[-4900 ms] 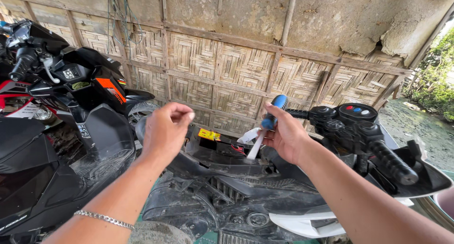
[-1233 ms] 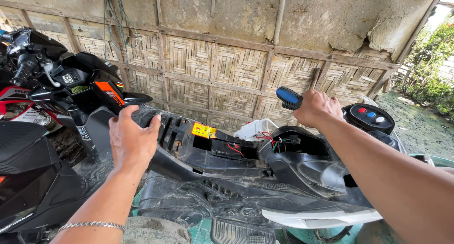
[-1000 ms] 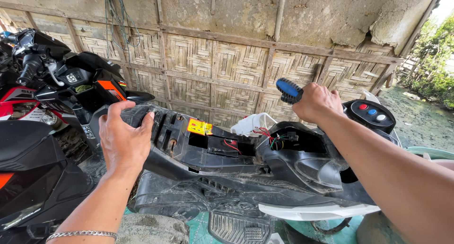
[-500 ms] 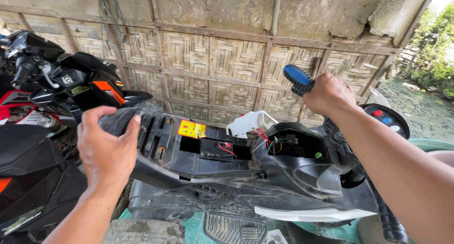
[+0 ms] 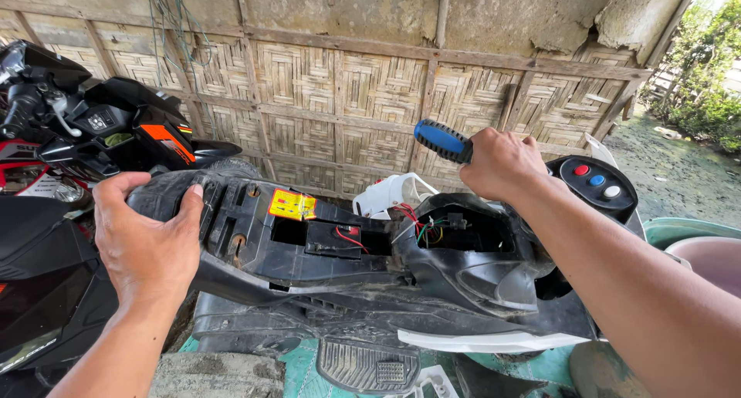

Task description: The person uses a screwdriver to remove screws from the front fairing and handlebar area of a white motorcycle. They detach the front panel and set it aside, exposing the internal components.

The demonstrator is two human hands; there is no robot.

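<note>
The left hand point(image 5: 147, 247) had its grip clamped over the rear end of the black scooter body point(image 5: 370, 278), fingers curled over the top edge, thumb underneath. The right hand point(image 5: 502, 162) was wrapped tight around a screwdriver point(image 5: 441, 139) with a blue and black handle; only the handle showed, poking out towards the woven wall point(image 5: 370, 97), and the shaft was hidden behind the fist, so I could not tell whether the tip was on a screw. That hand hovered just above the front of the body, near the handlebar pod point(image 5: 594, 183) with its red, blue and white buttons.

How far along did it look? The top was already off: the body lay open, the seat gone from view. In the middle bay sat a dark battery point(image 5: 333, 240) with a red wire, a yellow label point(image 5: 291, 205) just to its left. Farther forward, a bundle of red and green wires point(image 5: 421, 226) sat exposed in the front cavity, beside a white plastic piece point(image 5: 390, 196). So the opening-up seemed done, by my reading, and the work inside the shell seemed to be what was left; nothing showed as disconnected or lifted out yet.

The scooter body was tilted, held up by the left hand, with a footboard point(image 5: 367, 365) showing beneath. A full-size black and orange motorbike point(image 5: 100, 132) stood well to the left, and a green tub point(image 5: 679, 232) sat at the right edge.
</note>
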